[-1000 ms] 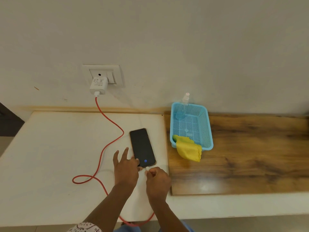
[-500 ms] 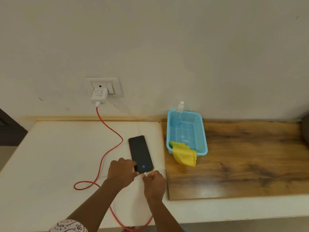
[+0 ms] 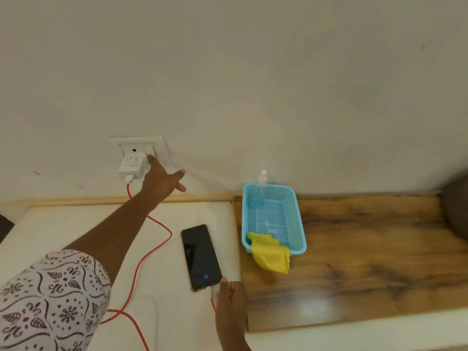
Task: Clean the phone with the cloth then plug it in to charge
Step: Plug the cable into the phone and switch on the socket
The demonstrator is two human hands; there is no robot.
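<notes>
A black phone (image 3: 200, 256) lies screen up on the white counter (image 3: 63, 229), a small blue dot lit near its bottom end. A red cable (image 3: 141, 259) runs from the white charger (image 3: 132, 166) in the wall socket (image 3: 152, 148) to the phone's bottom end. My left hand (image 3: 162, 179) reaches up to the socket plate, a fingertip on the switch beside the charger, the other fingers spread. My right hand (image 3: 229, 295) rests at the phone's bottom corner by the cable plug. The yellow cloth (image 3: 271, 253) hangs over the front rim of the blue basket (image 3: 297, 224).
A clear spray bottle (image 3: 260, 186) stands in the basket's far corner. The basket sits on a wooden board (image 3: 367, 262) to the right of the white counter. A dark object (image 3: 455, 206) shows at the right edge. The cable loops near the counter's front.
My left hand left the phone and rose to the wall socket switch. My right hand stayed at the phone's bottom end. The camera moved closer and tilted up.
</notes>
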